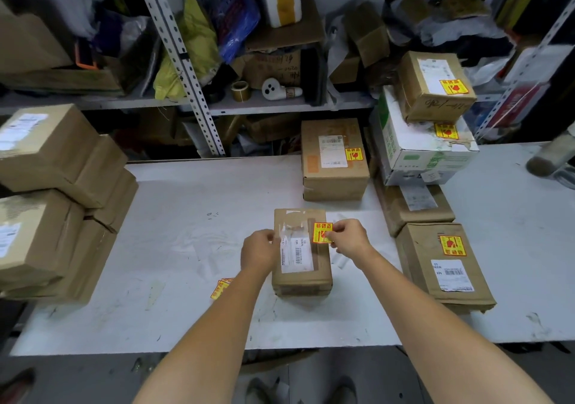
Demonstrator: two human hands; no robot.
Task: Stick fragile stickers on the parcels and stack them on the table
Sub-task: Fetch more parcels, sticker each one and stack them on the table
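I see the small brown cardboard parcel (pixel 301 254) mid white bench (pixel 186 217). Right hand (pixel 348 237) fingers (pixel 334 227) pinch the yellow-and-red fragile sticker (pixel 322 232) over the parcel's right top, clear of its barcode label (pixel 295 252). Left hand (pixel 259 249) curled at the parcel's left edge, likely steadying; grip I cannot tell

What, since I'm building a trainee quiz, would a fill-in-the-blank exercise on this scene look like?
The right hand pinches a yellow ____ over the small parcel.
The left hand touches that parcel's ____ edge.
Spare stickers lie on the ____.
A brown parcel sits atop the ____ box.
Missing: sticker; left; table; white.
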